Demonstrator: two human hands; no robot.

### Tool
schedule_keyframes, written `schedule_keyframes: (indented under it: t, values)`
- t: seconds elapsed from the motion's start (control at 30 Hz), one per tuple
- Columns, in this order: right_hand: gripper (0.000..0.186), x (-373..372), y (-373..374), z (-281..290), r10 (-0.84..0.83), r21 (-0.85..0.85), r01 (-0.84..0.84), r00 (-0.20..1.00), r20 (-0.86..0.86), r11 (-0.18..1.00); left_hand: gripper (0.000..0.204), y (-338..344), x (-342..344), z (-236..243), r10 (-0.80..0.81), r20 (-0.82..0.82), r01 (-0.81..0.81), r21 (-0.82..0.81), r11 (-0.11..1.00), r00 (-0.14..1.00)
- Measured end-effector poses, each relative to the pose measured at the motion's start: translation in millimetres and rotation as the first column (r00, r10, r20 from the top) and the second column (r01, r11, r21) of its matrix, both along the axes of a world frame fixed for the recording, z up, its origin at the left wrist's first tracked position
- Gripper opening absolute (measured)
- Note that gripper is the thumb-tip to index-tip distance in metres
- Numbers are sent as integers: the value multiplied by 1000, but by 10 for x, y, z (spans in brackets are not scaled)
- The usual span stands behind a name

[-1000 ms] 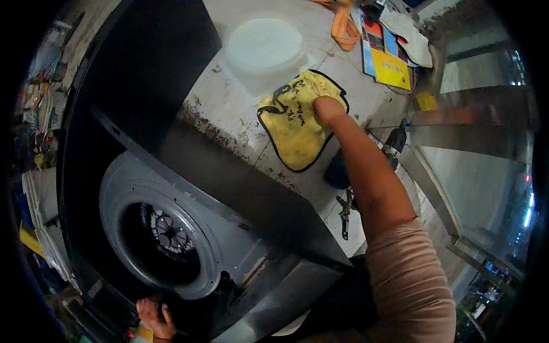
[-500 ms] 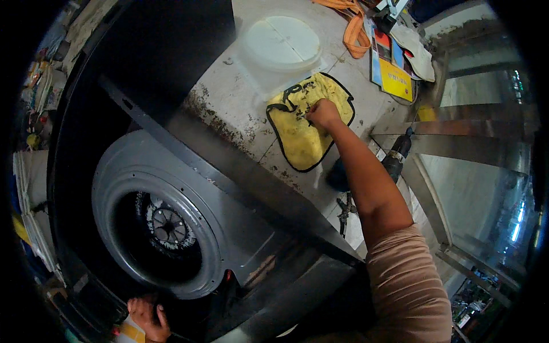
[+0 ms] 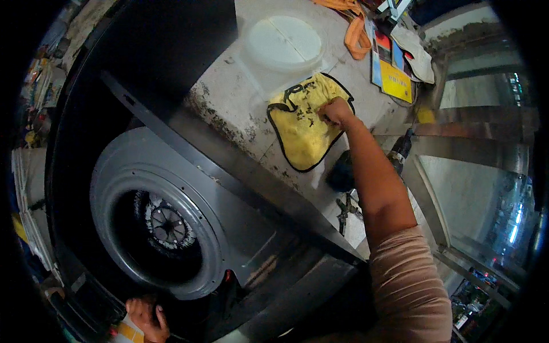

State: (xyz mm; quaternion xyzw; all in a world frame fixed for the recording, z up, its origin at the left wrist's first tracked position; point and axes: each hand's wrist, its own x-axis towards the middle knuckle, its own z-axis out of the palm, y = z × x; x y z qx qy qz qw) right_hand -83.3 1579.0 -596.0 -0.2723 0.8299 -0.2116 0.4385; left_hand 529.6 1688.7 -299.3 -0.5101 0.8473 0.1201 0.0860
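Note:
Small dark pieces, screw-like in shape, lie scattered on a yellow cloth [image 3: 309, 143] with black edging. Over the cloth's right part is my right hand [image 3: 338, 113], its fingers bent and drawn together among those pieces; whatever is in the fingertips is too small to make out. At the lower left, my left hand [image 3: 147, 319] is curled beside the dark housing [image 3: 274, 228], and what it may hold is hidden. Inside that housing sits a grey round fan casing [image 3: 154, 171] with a dark opening and a spoked hub [image 3: 168, 224] deep within.
Right of the cloth lie a power drill [image 3: 398, 151] and a dark blue rounded object [image 3: 341, 172], partly behind my forearm. A translucent white oval cover [image 3: 283, 40] stands beyond the cloth. Farther right are an orange strap [image 3: 357, 43], a yellow booklet [image 3: 396, 83] and metal frame bars [image 3: 469, 151].
My right hand has shifted a little to the right across the cloth, uncovering more of the small dark pieces. The left hand stays nearly where it was.

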Motion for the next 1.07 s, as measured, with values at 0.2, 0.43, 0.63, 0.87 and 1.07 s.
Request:
schedule_keyframes:
  t: [0.2, 0.43, 0.63, 0.87, 1.07]
  values:
    - [13, -231, 8, 46, -457, 63, 590, 550, 699, 805, 20, -68, -50, -7, 0, -10, 0, 40, 999, 1000]
    - [6, -59, -29, -168, -226, -95, 270, 918, 326, 958, 18, -53, -82, 14, 11, -23, -10, 35, 999, 1000]
    - [18, 220, -58, -300, -19, -119, -25, 933, -359, 993, 18, -8, -24, -23, 15, 22, -15, -24, 1000, 1000]
    - [20, 143, -114, -334, -16, -73, -11, 931, -365, 997, 17, -38, -28, -16, 17, 18, -18, 17, 1000, 1000]
    - [24, 194, -152, -240, 5, -48, -21, 953, -302, 999, 18, -18, 10, -26, 3, 17, -3, 3, 1000, 1000]
